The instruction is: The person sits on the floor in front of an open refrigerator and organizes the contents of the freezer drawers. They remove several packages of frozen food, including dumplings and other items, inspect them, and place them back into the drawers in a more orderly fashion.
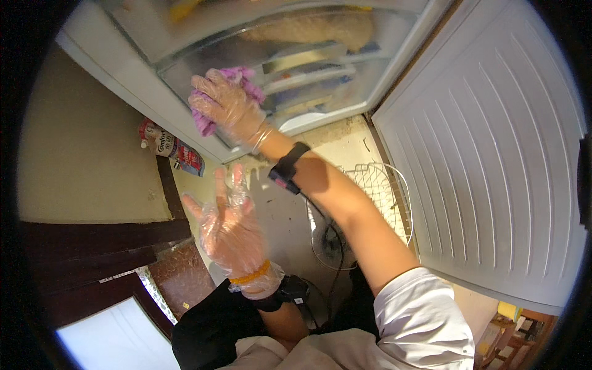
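My right hand, in a clear plastic glove, presses a crumpled purple cloth against the left part of a clear refrigerator drawer front. Packed items show through that drawer. My left hand, gloved the same way and with an orange beaded bracelet at the wrist, is below it, palm up with fingers spread and nothing in it. A black strap with a small device is around my right forearm, and a cable runs down from it.
An open ribbed white door stands at the right. On the floor beside it is a wire rack. Product pouches lie at the left by the refrigerator's side wall. A dark wooden frame is at the lower left.
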The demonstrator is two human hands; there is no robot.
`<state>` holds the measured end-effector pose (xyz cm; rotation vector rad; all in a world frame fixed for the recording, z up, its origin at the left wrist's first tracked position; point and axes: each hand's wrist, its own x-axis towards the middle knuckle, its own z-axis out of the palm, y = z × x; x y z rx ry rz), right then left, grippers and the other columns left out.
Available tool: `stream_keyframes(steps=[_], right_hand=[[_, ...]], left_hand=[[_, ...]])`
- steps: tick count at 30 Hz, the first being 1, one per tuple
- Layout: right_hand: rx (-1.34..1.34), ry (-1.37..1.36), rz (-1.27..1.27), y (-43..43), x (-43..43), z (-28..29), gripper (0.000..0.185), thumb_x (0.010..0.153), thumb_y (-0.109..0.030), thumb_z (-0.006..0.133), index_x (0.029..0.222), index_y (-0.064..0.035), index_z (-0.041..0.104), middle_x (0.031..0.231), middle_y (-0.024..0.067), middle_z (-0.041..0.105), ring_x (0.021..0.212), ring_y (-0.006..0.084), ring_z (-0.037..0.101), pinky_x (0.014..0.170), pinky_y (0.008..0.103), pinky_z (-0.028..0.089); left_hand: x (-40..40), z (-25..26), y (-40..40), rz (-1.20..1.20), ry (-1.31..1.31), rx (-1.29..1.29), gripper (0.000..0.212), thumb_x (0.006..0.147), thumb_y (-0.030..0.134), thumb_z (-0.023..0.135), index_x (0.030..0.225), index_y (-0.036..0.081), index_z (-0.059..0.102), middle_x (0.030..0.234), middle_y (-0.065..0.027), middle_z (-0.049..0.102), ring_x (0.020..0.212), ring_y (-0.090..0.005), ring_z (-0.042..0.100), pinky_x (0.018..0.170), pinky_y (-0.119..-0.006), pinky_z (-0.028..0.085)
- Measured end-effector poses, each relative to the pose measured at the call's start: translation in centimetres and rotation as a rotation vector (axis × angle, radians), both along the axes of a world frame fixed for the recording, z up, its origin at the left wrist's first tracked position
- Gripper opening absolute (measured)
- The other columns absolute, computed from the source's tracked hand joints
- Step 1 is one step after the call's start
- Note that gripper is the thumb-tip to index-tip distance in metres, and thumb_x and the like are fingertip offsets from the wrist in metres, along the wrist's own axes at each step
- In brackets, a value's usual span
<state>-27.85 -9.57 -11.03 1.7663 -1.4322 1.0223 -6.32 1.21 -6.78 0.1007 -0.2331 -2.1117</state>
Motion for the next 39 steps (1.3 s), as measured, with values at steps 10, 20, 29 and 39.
stream_keyframes(steps=[10, 20, 29, 39], right_hand=[[-0.165, -0.631, -0.306, 25.8, -13.9, 4.4, 0.033, 0.095, -0.019, 0.061, 0.124, -0.0046, 0.057, 0.105, 0.0091, 0.067, 0.105, 0.0153, 0.06, 0.09, 0.0275, 0.048], [-0.037, -0.93, -0.057, 36.8, -13.8, 5.5, 0.031, 0.085, -0.006, 0.057, 0.116, -0.0064, 0.06, 0.111, 0.0073, 0.066, 0.101, 0.0182, 0.063, 0.087, 0.0313, 0.052], [-0.047, -2.227, 0.476, 29.2, -9.6, -1.9, 0.032, 0.084, -0.02, 0.069, 0.111, -0.006, 0.062, 0.1, 0.0055, 0.066, 0.089, 0.0171, 0.062, 0.08, 0.0277, 0.052], [0.042, -2.65, 0.599, 12.8, -9.7, -8.4, 0.019, 0.082, -0.027, 0.068, 0.087, -0.0091, 0.068, 0.078, 0.0034, 0.068, 0.066, 0.0193, 0.061, 0.06, 0.0325, 0.051]], left_hand=[[0.4, -1.0, 0.5, -0.126, 0.039, -0.027, 0.062, 0.086, 0.004, 0.057, 0.142, 0.012, 0.031, 0.156, -0.0289, 0.0, 0.142, -0.0472, 0.018, 0.107, -0.05, 0.043], [-2.3, 0.6, 4.5, -0.269, -0.075, 0.012, 0.006, 0.079, 0.002, 0.058, 0.084, 0.006, 0.058, 0.156, -0.0193, 0.022, 0.145, -0.0379, 0.02, 0.114, -0.067, 0.009], [-3.8, 3.4, 8.2, -0.218, -0.366, -0.084, 0.011, 0.085, 0.006, 0.056, 0.078, 0.005, 0.063, 0.158, -0.0106, 0.023, 0.147, -0.0349, 0.017, 0.112, -0.063, 0.025], [-4.2, 4.7, 7.4, -0.064, -0.303, -0.075, 0.038, 0.086, 0.003, 0.052, 0.123, -0.007, 0.053, 0.153, -0.0131, 0.033, 0.143, -0.0338, 0.026, 0.113, -0.057, 0.03]])
